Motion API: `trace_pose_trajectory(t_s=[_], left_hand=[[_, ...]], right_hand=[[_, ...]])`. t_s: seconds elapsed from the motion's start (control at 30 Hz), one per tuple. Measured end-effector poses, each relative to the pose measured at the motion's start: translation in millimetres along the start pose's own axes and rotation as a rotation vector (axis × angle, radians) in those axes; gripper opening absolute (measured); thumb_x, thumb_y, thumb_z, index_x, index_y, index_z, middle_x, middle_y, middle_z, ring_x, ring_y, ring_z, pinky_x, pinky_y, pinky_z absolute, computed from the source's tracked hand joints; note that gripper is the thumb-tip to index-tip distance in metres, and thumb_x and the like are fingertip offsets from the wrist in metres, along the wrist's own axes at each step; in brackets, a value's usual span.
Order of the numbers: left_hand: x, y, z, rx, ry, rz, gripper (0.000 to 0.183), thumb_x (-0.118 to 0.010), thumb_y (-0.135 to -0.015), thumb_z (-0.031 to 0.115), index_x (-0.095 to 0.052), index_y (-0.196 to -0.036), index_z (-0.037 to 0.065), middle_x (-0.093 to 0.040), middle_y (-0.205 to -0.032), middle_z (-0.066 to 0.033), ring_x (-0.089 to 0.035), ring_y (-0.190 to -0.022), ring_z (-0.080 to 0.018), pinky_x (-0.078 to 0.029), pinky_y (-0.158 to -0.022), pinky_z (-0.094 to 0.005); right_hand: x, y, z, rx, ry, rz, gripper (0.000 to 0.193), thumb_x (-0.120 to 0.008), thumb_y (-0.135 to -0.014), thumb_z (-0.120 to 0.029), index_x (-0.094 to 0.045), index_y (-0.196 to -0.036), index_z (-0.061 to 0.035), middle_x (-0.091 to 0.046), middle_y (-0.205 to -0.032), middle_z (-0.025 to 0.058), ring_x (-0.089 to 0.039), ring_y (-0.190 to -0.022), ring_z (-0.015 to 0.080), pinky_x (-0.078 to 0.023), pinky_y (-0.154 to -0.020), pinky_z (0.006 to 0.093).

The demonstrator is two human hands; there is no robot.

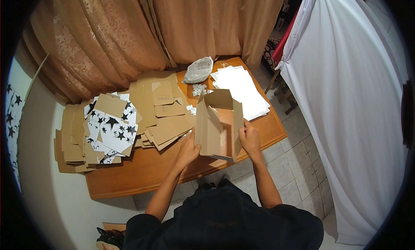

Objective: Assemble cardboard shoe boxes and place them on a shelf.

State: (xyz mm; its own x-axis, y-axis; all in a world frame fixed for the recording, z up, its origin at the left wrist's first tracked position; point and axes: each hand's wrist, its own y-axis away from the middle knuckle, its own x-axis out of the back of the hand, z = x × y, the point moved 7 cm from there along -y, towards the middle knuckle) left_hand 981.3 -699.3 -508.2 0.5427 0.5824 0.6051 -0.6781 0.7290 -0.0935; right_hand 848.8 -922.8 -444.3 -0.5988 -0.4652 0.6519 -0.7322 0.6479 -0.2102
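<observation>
1. Fingers of your left hand [188, 149] are closed against the left wall of the cardboard box [218, 123], thumb on the outer face; how far the fingertips wrap inside cannot be told.
2. Fingers of your right hand [250, 137] are curled over the edge of the box's right wall, pinching that panel between thumb and fingers.
3. You hold the half-folded box upright at the centre of the frame, above the near edge of the wooden table [142, 170]. Its brown inside faces you, its top flaps stand open, and a white outer face shows along the bottom right edge.
4. Flat brown cardboard blanks [166, 113] lie fanned out on the table just left of the box, reaching toward the upper centre of the frame.
5. Further left, white sheets printed with black stars [113, 131] lie mixed into another heap of brown blanks [71, 142] at the table's left end.
6. A stack of plain white sheets [240, 91] sits behind the box, toward the upper right of the table.
7. A crumpled clear plastic bag [199, 69] rests at the table's far edge, just left of the white stack.
8. Tan curtains [142, 29] fill the upper frame; a white cloth [354, 107] hangs at the right.
</observation>
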Motion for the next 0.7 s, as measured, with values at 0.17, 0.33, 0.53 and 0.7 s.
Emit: trace_pose_trajectory(t_s=[0.17,0.33,0.53,0.7], left_hand=[[-15.1,4.1,0.5,0.102,-0.138,-0.03,0.077,-0.059,-0.083,0.009,-0.028,-0.151,-0.012,-0.056,-0.127,-0.0331,-0.057,-0.118,-0.0462,-0.046,-0.103,-0.0491],[-46.0,10.6,-0.4,0.206,-0.257,-0.072,0.087,-0.065,-0.082,0.015,-0.022,-0.152,-0.011,-0.053,-0.128,-0.0323,-0.057,-0.115,-0.0466,-0.05,-0.097,-0.0524],[-88.0,17.7,-16.9,0.258,-0.317,-0.146,0.098,-0.071,-0.081,0.021,-0.014,-0.156,-0.007,-0.04,-0.141,-0.0332,-0.052,-0.118,-0.0538,-0.049,-0.1,-0.0526],[-107.7,23.3,-35.4,0.24,-0.233,-0.156,0.113,-0.077,-0.08,0.027,-0.001,-0.157,-0.006,-0.024,-0.147,-0.0393,-0.045,-0.125,-0.0595,-0.045,-0.105,-0.0526]], right_hand=[[-24.4,3.0,0.1,0.098,0.019,-0.042,0.033,-0.053,-0.09,-0.009,-0.062,-0.119,0.0044,-0.063,-0.078,0.0325,-0.064,-0.074,0.0502,-0.051,-0.066,0.055],[-51.0,16.0,31.7,0.063,0.088,-0.102,0.035,-0.053,-0.088,-0.006,-0.058,-0.122,0.0047,-0.065,-0.086,0.0314,-0.065,-0.083,0.0493,-0.052,-0.074,0.0542],[-76.3,25.6,60.2,0.083,0.141,-0.18,0.039,-0.053,-0.09,-0.009,-0.055,-0.126,0.007,-0.067,-0.096,0.0303,-0.067,-0.082,0.0487,-0.055,-0.072,0.054],[-87.4,26.9,65.8,0.069,0.081,-0.202,0.049,-0.054,-0.091,-0.013,-0.05,-0.137,0.0041,-0.063,-0.112,0.0305,-0.066,-0.093,0.0472,-0.055,-0.081,0.0522]])
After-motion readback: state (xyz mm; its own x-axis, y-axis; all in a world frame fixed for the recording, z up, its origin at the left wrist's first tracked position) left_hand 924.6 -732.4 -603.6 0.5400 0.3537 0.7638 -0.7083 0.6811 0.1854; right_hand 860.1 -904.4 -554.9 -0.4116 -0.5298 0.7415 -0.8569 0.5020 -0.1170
